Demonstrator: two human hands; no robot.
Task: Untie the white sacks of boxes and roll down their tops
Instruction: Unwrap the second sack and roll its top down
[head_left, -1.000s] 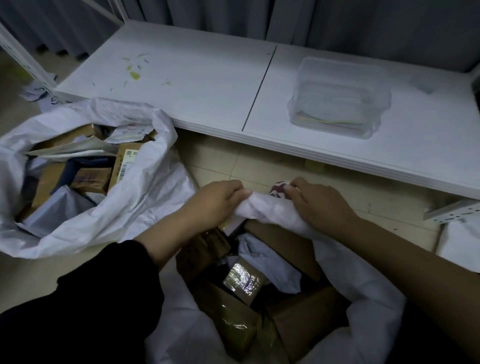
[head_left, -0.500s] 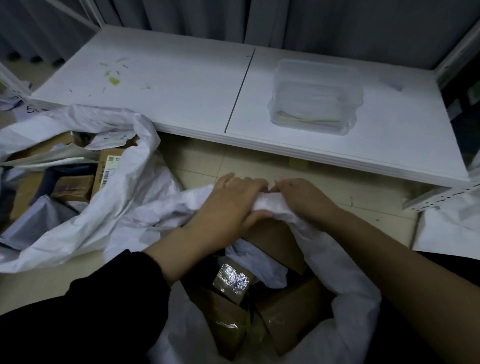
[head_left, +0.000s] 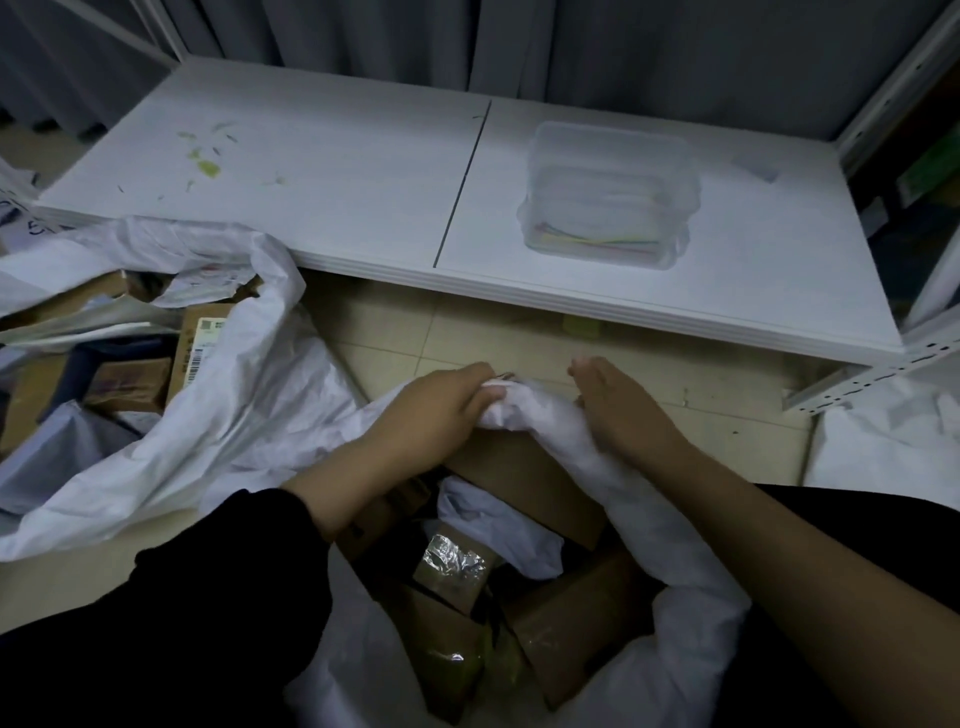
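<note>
- Left hand (head_left: 441, 410), fingers closed on the bunched far rim of the near white sack (head_left: 670, 525).
- Right hand (head_left: 621, 410) on the same rim just beside, fingers curled into the fabric, gripping it.
- Near sack on the floor (head_left: 467, 332), open, brown boxes (head_left: 566, 629) inside.
- Second white sack (head_left: 244, 395) to the left, open, against the front edge of the low shelf (head_left: 337, 171).
- Clear plastic tub (head_left: 608, 197) on the shelf's right half.

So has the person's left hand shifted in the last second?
Yes. The left hand, gripping the white woven sack's rim, has shifted rightward relative to the white shelf board's seam, toward the right hand.
</note>
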